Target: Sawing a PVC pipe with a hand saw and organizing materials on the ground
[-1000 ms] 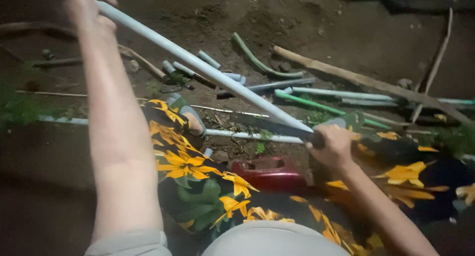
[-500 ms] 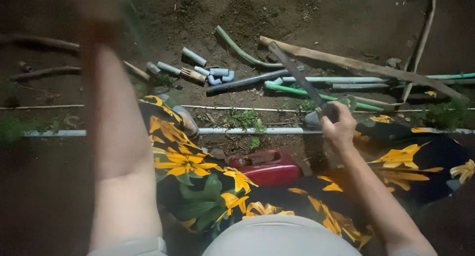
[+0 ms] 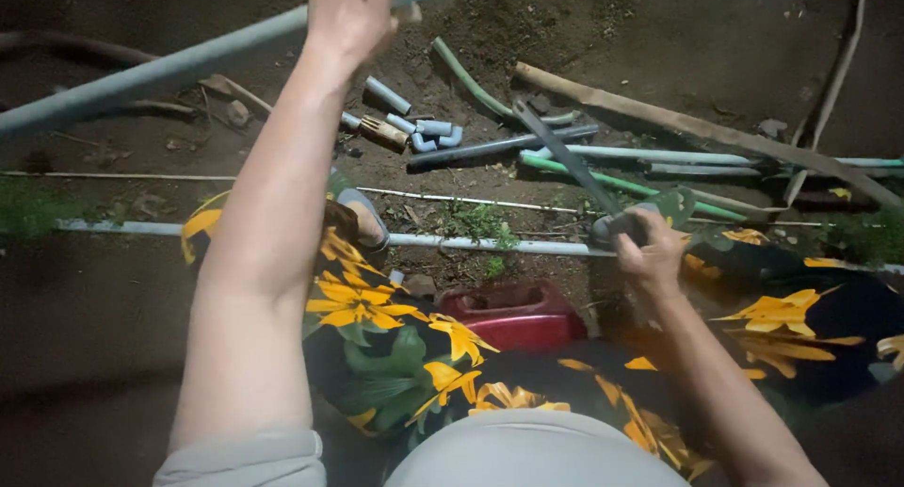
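My left hand (image 3: 350, 16) is raised at the top of the view and grips a long grey plastic pipe (image 3: 151, 77) that runs from the left edge up to the top right. My right hand (image 3: 652, 253) is lower right, closed on the handle of a dark narrow saw (image 3: 557, 148). Its blade points up and left over the dirt ground. The two hands are well apart. My lap is covered by black cloth with yellow flowers (image 3: 377, 317).
A red container (image 3: 513, 313) sits near my knees. Short grey pipe pieces (image 3: 414, 124), a green hose (image 3: 471, 82), long pipes (image 3: 659, 157) and a wooden plank (image 3: 697, 124) lie on the dirt. A thin white pipe (image 3: 471, 243) crosses the ground.
The pipe that ran from my left hand down to my right hand is now only in the left, lifted across the top. My right hand has taken up the saw.
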